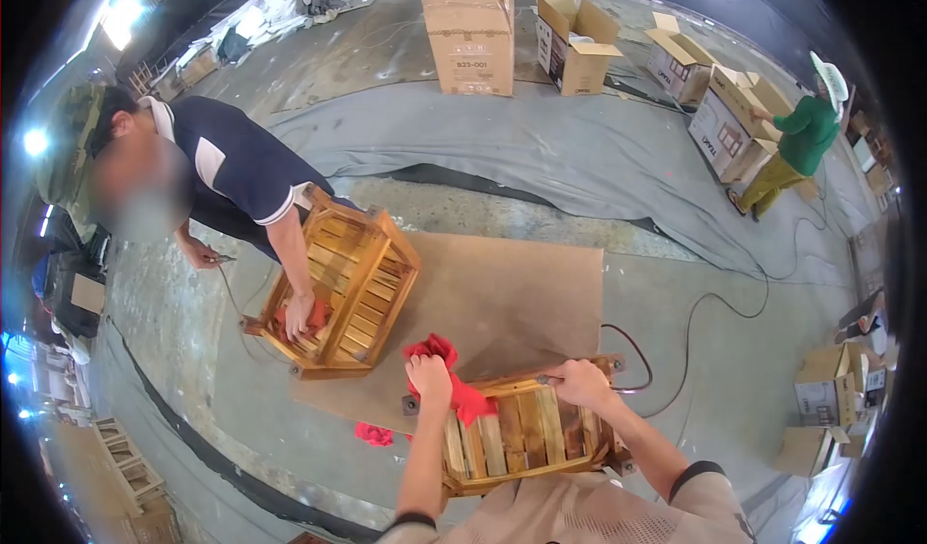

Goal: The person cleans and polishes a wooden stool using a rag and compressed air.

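Note:
Bunched red cloth [471, 404] hangs from my left hand [430, 378], whose fingers are closed on it. The cloth drapes over the left end of a slatted wooden piece of furniture [526, 433] in front of me. My right hand [581, 385] is wrapped round a small tool, which looks like an air blow gun [548, 380]. Its tip points left above the far rail of the wooden piece. Most of the tool is hidden in my fist. A dark red hose [632, 388] curves close to that hand.
Cardboard [502, 293] covers the floor ahead. At left, a co-worker presses a red cloth on another slatted wooden piece [372, 278] and holds a hose-fed tool. Cardboard boxes [470, 56] stand at the back, where a person in green [806, 134] handles one. A cable [690, 327] crosses the floor.

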A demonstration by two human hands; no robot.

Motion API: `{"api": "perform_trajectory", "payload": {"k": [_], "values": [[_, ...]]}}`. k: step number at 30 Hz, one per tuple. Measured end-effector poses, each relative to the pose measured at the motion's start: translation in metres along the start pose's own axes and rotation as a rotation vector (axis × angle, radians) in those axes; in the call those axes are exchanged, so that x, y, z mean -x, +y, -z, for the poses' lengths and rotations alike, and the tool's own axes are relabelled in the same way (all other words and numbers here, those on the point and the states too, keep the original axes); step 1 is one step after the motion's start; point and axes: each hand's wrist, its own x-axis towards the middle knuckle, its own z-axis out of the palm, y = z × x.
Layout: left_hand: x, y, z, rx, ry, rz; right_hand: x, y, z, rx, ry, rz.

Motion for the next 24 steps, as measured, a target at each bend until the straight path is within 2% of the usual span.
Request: {"api": "perform_trajectory", "payload": {"k": [1,3,5,7,8,11,14,18,22,23,24], "values": [[-0.016,-0.001,-0.015,-0.058,-0.272,0.035,0.014,0.012,0.001,-0.058,0.025,-0.026],[-0.028,-0.009,-0.043,0.09,-0.499,0.252,0.041,0.025,0.011,-0.155,0.106,-0.096],[-0.038,-0.009,-0.056,-0.054,-0.482,0.195,0.079,0.035,0.02,-0.242,0.2,-0.202],[-0.039,-0.006,-0.043,-0.003,-0.563,0.138,0.115,0.052,0.017,-0.298,0.278,-0.307],[-0.04,-0.001,-0.041,-0.008,-0.534,0.101,0.124,0.059,0.02,-0.328,0.331,-0.349],[-0.034,0.007,-0.051,-0.024,-0.457,0.002,0.158,0.061,0.022,-0.419,0.313,-0.522],[-0.033,0.033,-0.068,0.031,-0.433,-0.074,0.183,0.071,0.0,-0.474,0.304,-0.535],[-0.037,0.116,-0.075,0.118,-0.478,-0.244,0.205,0.071,-0.013,-0.588,0.297,-0.543],[-0.028,0.249,-0.071,0.415,-0.5,-0.389,0.232,0.066,-0.013,-0.639,0.406,-0.627],[-0.018,0.282,-0.045,0.495,-0.572,-0.423,0.242,0.067,-0.016,-0.648,0.432,-0.662],[-0.016,0.301,-0.061,0.494,-0.479,-0.486,0.252,0.068,-0.022,-0.669,0.446,-0.705]]}}
